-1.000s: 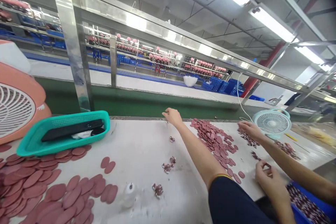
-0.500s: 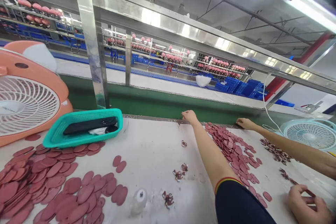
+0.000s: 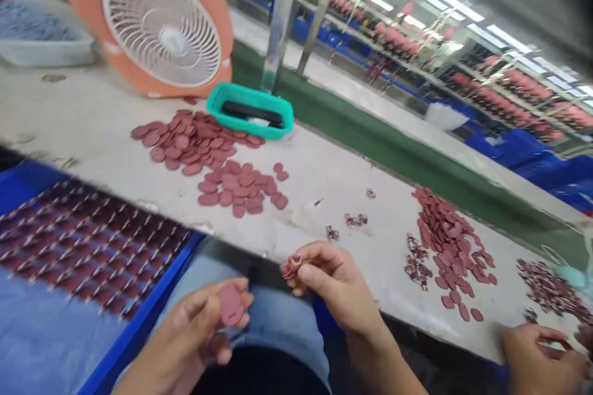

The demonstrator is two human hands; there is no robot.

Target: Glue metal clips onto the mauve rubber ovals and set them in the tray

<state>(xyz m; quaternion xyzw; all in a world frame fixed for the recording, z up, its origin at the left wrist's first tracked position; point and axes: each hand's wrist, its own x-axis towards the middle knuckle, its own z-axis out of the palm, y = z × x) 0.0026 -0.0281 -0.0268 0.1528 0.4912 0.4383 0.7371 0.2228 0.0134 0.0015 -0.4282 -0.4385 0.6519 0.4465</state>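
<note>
One pink oval (image 3: pixel 230 305) in left hand (image 3: pixel 189 336); cluster (image 3: pixel 291 268) in right hand (image 3: pixel 331 284).

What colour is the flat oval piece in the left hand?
Dusky rose: flat oval piece, clearest in head view.

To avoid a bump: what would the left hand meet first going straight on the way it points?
Probably the right hand, at the small maroon pieces in its fingers; nothing shows between them, though depth is unclear.
</note>
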